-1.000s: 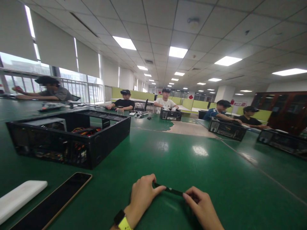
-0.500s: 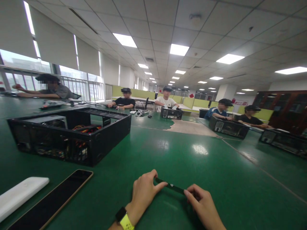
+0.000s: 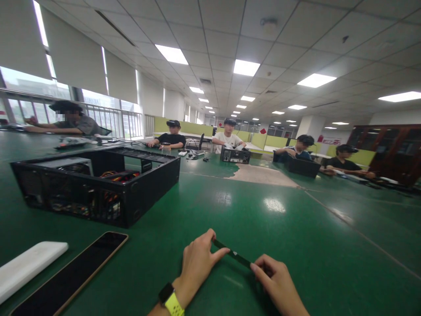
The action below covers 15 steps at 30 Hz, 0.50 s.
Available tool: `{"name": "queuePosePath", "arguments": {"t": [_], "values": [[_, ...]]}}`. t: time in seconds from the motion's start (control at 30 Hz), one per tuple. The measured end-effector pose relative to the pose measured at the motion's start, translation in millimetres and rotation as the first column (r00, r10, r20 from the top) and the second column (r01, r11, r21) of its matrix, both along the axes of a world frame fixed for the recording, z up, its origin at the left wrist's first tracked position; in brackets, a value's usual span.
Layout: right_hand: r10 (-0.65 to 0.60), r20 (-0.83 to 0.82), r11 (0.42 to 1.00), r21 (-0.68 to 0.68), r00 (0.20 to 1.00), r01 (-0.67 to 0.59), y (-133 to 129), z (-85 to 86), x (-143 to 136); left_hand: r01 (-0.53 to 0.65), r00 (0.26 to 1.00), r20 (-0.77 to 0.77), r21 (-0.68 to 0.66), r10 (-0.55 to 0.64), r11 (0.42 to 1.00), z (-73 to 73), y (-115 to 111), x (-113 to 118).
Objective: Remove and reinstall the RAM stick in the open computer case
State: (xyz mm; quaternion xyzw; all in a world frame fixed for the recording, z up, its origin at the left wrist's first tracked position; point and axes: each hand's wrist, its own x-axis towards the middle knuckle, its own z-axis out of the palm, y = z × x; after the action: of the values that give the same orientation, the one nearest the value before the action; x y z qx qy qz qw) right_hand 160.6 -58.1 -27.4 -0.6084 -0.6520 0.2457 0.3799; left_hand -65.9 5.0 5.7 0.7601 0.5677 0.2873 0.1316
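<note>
A thin dark green RAM stick [image 3: 234, 254] is stretched between my two hands, low over the green table. My left hand [image 3: 199, 259], with a watch on a yellow strap at the wrist, pinches its far left end between thumb and fingers. The near right end is pinched by my right hand [image 3: 274, 276], whose other fingers are curled. The stick slants down to the right, and its faces are hard to make out. Left of my hands stands an open black computer case [image 3: 148, 197], with a power supply and coloured cables inside.
A phone [image 3: 75, 272] and a white slab-like device [image 3: 33, 267] lie at the near left of the green table [image 3: 210, 206]. Across it sit several people, one behind a computer case [image 3: 235, 155]. Another person at the right handles a dark case [image 3: 302, 166]. A bare tan patch [image 3: 263, 175] marks the tabletop.
My hands hold the stick almost as before, with its right end slightly further left. At the back right, a person has turned a computer case, and the case at the far right no longer stands upright in view.
</note>
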Motion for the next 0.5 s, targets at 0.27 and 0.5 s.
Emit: {"name": "queuePosePath", "arguments": {"t": [0.27,0.5], "values": [[0.008,0.024,1.000,-0.002,1.000,-0.008,-0.6,3.3,-2.4,0.004,1.000,0.020,0.017,-0.004,1.000,-1.8,0.4,1.0],[0.017,0.037,1.000,-0.009,0.999,-0.017,-0.4,2.3,-1.0,-0.001,1.000,0.024,0.014,0.000,1.000,-0.9,0.7,1.8]]}}
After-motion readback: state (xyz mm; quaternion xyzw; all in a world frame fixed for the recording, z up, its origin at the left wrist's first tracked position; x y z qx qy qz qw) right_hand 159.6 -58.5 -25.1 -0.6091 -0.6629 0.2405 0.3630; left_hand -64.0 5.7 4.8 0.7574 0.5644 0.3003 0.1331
